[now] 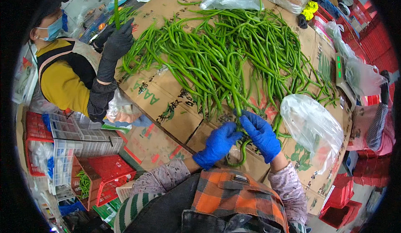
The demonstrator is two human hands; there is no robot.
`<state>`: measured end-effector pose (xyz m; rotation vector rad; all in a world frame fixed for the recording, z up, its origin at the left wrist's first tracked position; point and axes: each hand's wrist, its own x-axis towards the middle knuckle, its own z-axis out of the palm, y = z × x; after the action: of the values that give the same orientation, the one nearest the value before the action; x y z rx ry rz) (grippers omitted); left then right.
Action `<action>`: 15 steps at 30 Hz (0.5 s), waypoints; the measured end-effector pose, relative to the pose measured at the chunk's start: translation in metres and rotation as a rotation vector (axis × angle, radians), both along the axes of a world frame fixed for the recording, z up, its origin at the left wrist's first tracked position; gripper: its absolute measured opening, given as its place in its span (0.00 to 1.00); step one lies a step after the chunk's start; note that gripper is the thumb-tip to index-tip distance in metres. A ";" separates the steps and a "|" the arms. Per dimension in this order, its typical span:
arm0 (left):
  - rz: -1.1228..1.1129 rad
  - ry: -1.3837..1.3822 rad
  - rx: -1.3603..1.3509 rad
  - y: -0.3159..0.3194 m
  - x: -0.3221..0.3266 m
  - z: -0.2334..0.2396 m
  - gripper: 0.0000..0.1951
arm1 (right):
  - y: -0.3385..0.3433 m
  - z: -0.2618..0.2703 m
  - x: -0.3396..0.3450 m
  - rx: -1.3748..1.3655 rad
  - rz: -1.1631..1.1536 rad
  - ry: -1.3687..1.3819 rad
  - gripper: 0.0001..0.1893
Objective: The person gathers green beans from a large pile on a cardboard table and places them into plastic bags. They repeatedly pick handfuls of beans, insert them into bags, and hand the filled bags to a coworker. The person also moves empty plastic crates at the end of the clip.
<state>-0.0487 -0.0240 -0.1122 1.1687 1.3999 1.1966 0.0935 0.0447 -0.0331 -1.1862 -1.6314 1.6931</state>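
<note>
Both my hands wear blue gloves and meet close to my body at the near edge of a big heap of long green chili peppers [216, 63]. In the fingers of my right hand [262, 136] is a long green pepper [238, 110], pointing away from me towards the heap. My left hand [220, 144] has its thumb and fingers pinched at the near end of the same pepper; the exact contact is partly hidden. Below my hands a curled green pepper [243, 154] lies on the cardboard. A crumpled clear plastic bag [310, 126] rests to the right of my right hand.
Printed cardboard [169, 103] covers the table. At left, a masked co-worker's dark-gloved hand [119, 40] holds up a pepper. A scale [343, 73] with a lit display stands at the right edge, beside another person. A red crate [109, 179] sits on the lower left.
</note>
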 end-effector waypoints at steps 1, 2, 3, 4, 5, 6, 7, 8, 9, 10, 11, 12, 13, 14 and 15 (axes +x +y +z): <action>-0.059 0.062 -0.025 -0.004 0.001 0.007 0.14 | -0.001 -0.004 -0.003 -0.079 0.006 0.055 0.17; -0.120 0.123 -0.048 -0.007 0.001 0.017 0.15 | 0.000 -0.012 -0.005 -0.157 0.011 0.110 0.17; -0.176 0.188 -0.071 -0.009 0.000 0.021 0.15 | 0.001 -0.017 -0.008 -0.234 0.020 0.169 0.16; -0.138 0.095 -0.128 -0.008 -0.002 0.017 0.16 | 0.003 -0.018 -0.011 -0.137 -0.027 0.297 0.15; -0.088 0.077 -0.086 -0.006 -0.005 0.018 0.15 | 0.008 -0.017 -0.013 -0.042 -0.085 0.245 0.14; -0.033 0.058 -0.042 -0.002 -0.011 0.020 0.15 | 0.017 -0.017 -0.014 0.056 -0.138 0.194 0.13; 0.021 0.043 0.001 0.000 -0.016 0.022 0.14 | 0.026 -0.016 -0.015 0.153 -0.190 0.145 0.12; 0.073 0.072 0.038 0.003 -0.023 0.011 0.13 | 0.042 -0.021 -0.014 0.384 -0.205 -0.214 0.10; 0.117 0.080 0.016 0.007 -0.030 0.012 0.13 | 0.054 -0.029 -0.017 0.606 -0.167 -0.302 0.10; 0.162 0.087 -0.003 0.012 -0.037 0.015 0.12 | 0.065 -0.038 -0.020 0.831 -0.126 -0.388 0.11; 0.206 0.094 -0.023 0.017 -0.043 0.017 0.12 | 0.075 -0.048 -0.024 1.057 -0.082 -0.472 0.12; 0.285 0.121 0.055 0.021 -0.049 0.012 0.13 | 0.086 -0.061 -0.029 1.065 -0.017 -0.516 0.14; 0.287 0.192 -0.010 0.026 -0.055 0.010 0.13 | 0.092 -0.065 -0.036 1.012 0.024 -0.616 0.15; 0.288 0.262 -0.075 0.033 -0.062 0.009 0.13 | 0.096 -0.066 -0.043 0.956 0.063 -0.715 0.16; 0.295 0.333 -0.145 0.039 -0.069 0.009 0.13 | 0.098 -0.068 -0.050 0.899 0.108 -0.808 0.17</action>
<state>-0.1177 0.0148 -0.1035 1.1213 1.9316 1.1091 0.0431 0.1427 -0.1011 -1.3288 -2.5348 0.3051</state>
